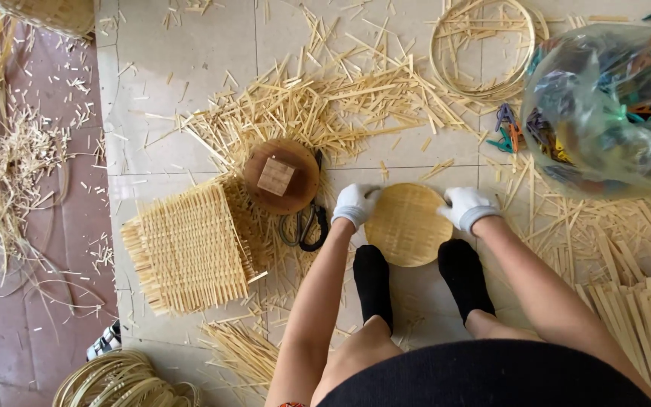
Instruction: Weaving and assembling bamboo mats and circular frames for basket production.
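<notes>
While both white-gloved hands, left hand [355,204] and right hand [466,207], grasp opposite edges of a round, pale woven bamboo disc [408,224], it lies on a straw-littered tiled floor [190,68].

Woven disc [408,224] lies right of scissors [307,226].

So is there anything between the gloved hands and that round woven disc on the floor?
Nothing visible. The left hand and right hand already touch opposite edges of the woven disc. The scissors lie apart, to its left.
</notes>
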